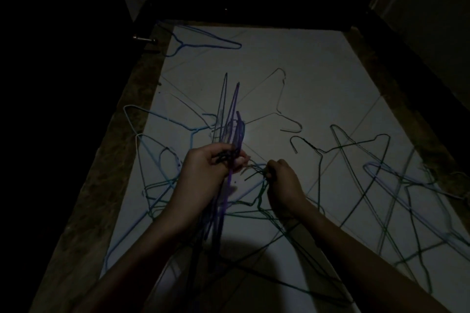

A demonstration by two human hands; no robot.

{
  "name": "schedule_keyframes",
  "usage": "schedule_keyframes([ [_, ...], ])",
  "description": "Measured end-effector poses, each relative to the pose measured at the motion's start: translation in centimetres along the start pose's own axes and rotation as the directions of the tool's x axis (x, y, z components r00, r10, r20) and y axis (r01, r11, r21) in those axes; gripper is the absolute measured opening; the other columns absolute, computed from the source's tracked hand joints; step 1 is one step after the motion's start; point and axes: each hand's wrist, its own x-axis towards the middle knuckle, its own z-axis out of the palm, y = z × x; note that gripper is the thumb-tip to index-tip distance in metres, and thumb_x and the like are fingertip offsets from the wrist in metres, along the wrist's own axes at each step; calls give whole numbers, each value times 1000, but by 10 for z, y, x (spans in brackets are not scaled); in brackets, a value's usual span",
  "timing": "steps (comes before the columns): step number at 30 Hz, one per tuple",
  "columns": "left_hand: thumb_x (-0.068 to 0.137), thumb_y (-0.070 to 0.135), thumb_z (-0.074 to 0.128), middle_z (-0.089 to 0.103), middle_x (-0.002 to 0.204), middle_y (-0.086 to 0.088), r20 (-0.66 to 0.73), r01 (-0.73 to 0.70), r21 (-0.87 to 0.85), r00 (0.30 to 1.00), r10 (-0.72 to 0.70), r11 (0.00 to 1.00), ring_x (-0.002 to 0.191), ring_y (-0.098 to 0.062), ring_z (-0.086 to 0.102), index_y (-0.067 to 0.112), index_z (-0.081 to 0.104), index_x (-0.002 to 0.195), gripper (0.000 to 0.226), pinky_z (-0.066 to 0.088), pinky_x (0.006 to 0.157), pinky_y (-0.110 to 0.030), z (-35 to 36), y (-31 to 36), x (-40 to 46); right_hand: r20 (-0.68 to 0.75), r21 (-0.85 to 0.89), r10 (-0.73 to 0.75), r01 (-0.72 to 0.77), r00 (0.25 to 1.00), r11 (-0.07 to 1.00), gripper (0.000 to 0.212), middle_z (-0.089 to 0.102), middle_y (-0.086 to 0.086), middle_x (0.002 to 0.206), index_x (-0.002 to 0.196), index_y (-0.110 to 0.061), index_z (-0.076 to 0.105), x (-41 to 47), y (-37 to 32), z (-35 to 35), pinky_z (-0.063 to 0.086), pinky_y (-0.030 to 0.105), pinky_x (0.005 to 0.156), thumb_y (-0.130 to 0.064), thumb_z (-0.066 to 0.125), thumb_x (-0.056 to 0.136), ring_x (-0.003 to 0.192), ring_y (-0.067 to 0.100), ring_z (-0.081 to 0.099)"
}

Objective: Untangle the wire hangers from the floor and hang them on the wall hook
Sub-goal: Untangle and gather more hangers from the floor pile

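left hand (208,162) gripped bundle of purple wire hangers (230,119) by hooks, raised above tiled floor (318,63). right hand (282,180) pinched green hanger (256,201) in tangle. likely light, springy, snag-prone; best taken at neck.

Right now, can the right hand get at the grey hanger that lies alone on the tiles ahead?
Probably not yet. The right hand grips green hanger wire, so it is not free. The grey hanger lies apart from the tangle on bare floor, with nothing over it.
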Motion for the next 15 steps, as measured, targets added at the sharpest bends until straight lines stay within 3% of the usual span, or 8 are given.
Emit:
schedule_keyframes([
  [5,82,-10,59,71,67,2,-71,-94,25,993,95,995,74,-15,69,8,63,72,21,58,71,-25,-11,5,7,-87,121,95,-84,992,989,37,30,-8,69,62,-16,36,-7,4,-6,21,11,48,18,42,72,60,4,28],
  [9,82,-13,57,68,76,-7,-93,-139,57,985,144,989,71,-6,69,5,61,75,20,54,69,-16,-14,9,8,-110,177,145,-124,983,976,25,33,-5,69,72,-7,45,-15,9,-9,26,8,50,16,44,80,64,11,33],
  [13,79,-1,68,70,75,-4,-77,-180,83,979,187,980,77,-16,68,18,67,70,21,57,73,-23,-22,8,11,-110,200,129,-105,986,974,19,41,3,75,76,-6,48,-20,9,-13,30,9,50,8,45,87,65,15,39],
  [15,78,0,68,72,71,0,-79,-151,52,985,155,987,78,-21,68,21,70,66,25,57,73,-26,-26,9,13,-119,193,115,-90,986,977,13,44,7,79,79,-4,53,-20,8,-15,26,17,50,3,47,89,68,19,42],
])
